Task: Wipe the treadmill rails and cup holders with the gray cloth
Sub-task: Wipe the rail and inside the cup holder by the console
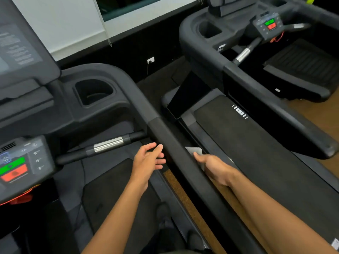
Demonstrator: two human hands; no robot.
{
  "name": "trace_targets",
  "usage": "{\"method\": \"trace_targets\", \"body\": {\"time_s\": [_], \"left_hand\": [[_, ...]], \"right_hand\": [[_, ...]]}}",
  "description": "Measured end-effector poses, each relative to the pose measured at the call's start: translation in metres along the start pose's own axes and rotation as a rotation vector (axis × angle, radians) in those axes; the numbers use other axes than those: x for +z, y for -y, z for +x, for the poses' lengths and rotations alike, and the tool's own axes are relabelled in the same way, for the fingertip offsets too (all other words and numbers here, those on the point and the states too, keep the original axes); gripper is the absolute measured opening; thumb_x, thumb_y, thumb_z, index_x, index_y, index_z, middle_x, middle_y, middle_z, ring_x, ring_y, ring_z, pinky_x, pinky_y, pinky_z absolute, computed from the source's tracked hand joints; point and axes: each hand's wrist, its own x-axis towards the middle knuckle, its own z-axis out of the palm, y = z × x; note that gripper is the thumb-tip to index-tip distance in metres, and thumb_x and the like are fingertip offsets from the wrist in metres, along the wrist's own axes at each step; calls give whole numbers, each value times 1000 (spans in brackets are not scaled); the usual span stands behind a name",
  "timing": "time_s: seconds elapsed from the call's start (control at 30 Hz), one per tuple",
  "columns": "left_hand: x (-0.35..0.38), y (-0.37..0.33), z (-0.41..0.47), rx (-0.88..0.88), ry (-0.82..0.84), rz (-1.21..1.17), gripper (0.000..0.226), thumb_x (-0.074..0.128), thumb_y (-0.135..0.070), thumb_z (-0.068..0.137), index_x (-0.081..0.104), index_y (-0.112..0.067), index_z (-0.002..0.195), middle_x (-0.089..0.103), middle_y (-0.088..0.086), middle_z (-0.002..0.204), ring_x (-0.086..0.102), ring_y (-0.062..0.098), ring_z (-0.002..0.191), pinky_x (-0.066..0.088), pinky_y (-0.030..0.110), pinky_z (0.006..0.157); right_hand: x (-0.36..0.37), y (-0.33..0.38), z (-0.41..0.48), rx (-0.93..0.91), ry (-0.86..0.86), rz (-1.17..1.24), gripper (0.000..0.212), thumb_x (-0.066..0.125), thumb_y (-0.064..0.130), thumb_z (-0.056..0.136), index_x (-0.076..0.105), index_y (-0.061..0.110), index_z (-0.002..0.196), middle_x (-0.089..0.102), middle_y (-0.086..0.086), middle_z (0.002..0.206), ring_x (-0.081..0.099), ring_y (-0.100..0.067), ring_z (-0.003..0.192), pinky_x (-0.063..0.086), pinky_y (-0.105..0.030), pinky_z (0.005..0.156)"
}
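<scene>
Here right hand [215, 168] grips cloth [195, 150] beyond rail [176, 143]; left hand [148, 159] loose, empty.

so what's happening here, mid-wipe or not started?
A person stands on a treadmill, both hands at its right side rail. The right hand is on the far side of the rail with a pale cloth showing at its fingertips. The left hand is open, fingers by the rail's near side, holding nothing. The cup holder further up the rail sits untouched. Whether the cloth touches the rail can't be told.
</scene>
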Motion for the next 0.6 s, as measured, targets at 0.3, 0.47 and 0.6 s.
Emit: {"method": "trace_targets", "body": {"time_s": [0.3,0.47,0.6], "left_hand": [[63,53,-80,49,-126,-7,44,78,-36,93,58,-26,131,72,4,86,71,15,73,62,36,73],[91,84,-119,94,-157,45,51,79,-32,91,52,-34,134,65,-2,79,68,15,73,63,36,73],[91,94,-136,125,-160,106,46,80,-36,88,58,-41,128,72,-12,80,73,14,84,63,48,91]], "right_hand": [[-70,-131,-149,8,83,-49,49,50,47,103,68,10,131,74,-10,128,70,-29,121,46,-50,113],[-70,-154,-204,-49,38,-84,45,43,44,106,72,14,122,79,-3,116,75,-18,109,54,-32,98],[-50,-135,-195,-132,3,-154,38,42,39,109,71,17,122,81,2,106,78,-11,97,56,-17,74]]}}
